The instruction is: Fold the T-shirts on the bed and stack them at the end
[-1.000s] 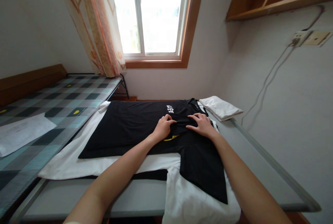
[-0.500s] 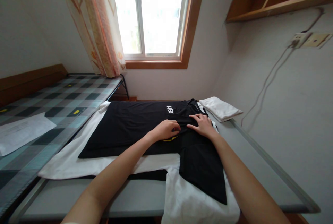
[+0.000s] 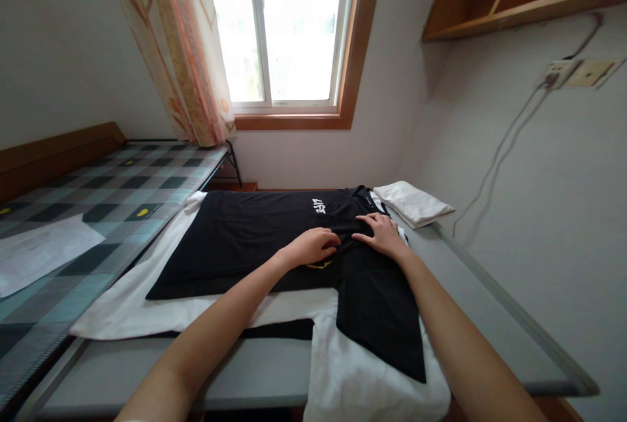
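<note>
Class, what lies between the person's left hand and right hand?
In the head view, only a stretch of the black shirt lies between left hand and right hand.

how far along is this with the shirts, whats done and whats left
Looks done: the black shirt lies spread over the white shirt, its near sleeve laid out. In hand: the left hand and right hand are on the chest, near the white lettering. Probably left: smoothing creases around the hands; neither shirt is folded.
</note>
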{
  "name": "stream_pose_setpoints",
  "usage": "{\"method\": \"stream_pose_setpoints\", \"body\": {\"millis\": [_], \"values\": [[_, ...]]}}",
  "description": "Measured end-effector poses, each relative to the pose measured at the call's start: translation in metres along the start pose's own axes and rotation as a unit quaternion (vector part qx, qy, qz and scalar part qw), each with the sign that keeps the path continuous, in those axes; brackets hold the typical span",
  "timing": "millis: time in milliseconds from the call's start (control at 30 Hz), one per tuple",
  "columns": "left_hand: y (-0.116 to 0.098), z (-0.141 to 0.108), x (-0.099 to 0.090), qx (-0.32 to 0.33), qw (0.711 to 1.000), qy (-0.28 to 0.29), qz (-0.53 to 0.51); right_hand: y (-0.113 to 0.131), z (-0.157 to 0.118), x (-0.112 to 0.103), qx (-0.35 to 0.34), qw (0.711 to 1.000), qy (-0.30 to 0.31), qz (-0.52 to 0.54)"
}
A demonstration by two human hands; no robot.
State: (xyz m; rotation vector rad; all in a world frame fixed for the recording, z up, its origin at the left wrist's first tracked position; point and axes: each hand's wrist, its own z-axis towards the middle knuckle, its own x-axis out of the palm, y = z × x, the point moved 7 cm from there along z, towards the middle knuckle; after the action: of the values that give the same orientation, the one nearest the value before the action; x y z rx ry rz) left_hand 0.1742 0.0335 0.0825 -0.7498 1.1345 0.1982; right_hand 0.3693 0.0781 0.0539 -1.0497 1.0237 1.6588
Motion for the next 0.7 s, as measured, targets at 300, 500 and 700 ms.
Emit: {"method": "stream_pose_setpoints", "body": {"millis": [300, 500, 700], "values": [[0.014, -0.007, 0.013, 0.030, 0.997, -0.051, 0.057, -0.042, 0.001, -0.018, 0.126, 0.991, -0.039, 0.021], [0.005, -0.006, 0.016, 0.077, 0.995, -0.036, 0.053, -0.052, 0.001, -0.014, 0.182, 0.981, -0.021, 0.062], [0.011, -0.005, 0.023, 0.051, 0.998, -0.016, 0.037, -0.058, 0.004, -0.011, 0.139, 0.950, -0.055, 0.274]]}}
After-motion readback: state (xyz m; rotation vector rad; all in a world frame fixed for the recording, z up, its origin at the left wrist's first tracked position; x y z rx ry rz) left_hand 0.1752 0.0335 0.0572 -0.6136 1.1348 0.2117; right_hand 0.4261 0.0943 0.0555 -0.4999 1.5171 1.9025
